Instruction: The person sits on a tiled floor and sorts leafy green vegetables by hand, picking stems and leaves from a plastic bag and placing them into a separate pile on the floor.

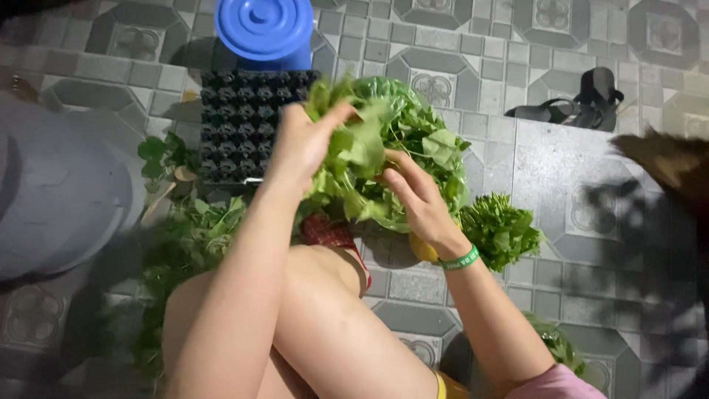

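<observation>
My left hand [303,144] and my right hand [415,198] both grip a big bunch of leafy greens [399,140] held above the tiled floor, just past my bare knees. The left hand holds the bunch's left side near its top. Lower down on the right side, the right hand's fingers are closed among the stems; a green wristband [459,259] sits on that wrist. A yellow thing shows just under the right wrist, mostly hidden.
A black egg tray [244,122] lies on the floor behind the greens, with a blue bucket [266,29] beyond it. More greens lie at the left [192,236] and right [502,229]. A grey round tub [59,192] stands left. Dark sandals [583,100] lie at the back right.
</observation>
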